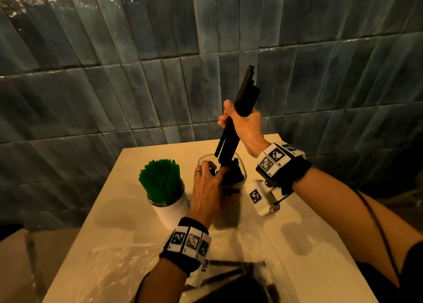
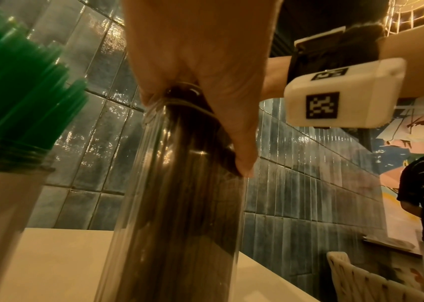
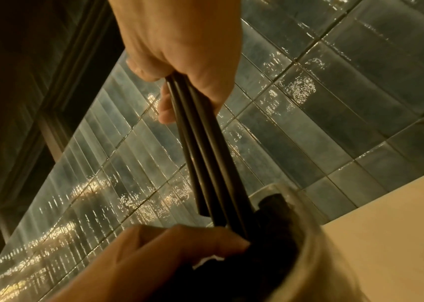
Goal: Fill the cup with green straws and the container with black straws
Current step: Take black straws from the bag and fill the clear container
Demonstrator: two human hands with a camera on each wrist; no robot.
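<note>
A person's right hand (image 1: 242,124) grips a bundle of black straws (image 1: 238,110) above the clear container (image 1: 231,202) on the worktop (image 1: 320,234), while the left hand (image 1: 207,188) holds its rim, apparently parting straws inside. Uneven ends could snag there and spill; the cup (image 1: 171,208) of green straws (image 1: 160,181) stands beside it.

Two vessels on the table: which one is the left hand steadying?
The clear container with black straws, right of the white cup. The left hand grips its rim; the cup, packed with green straws, stands untouched.
</note>
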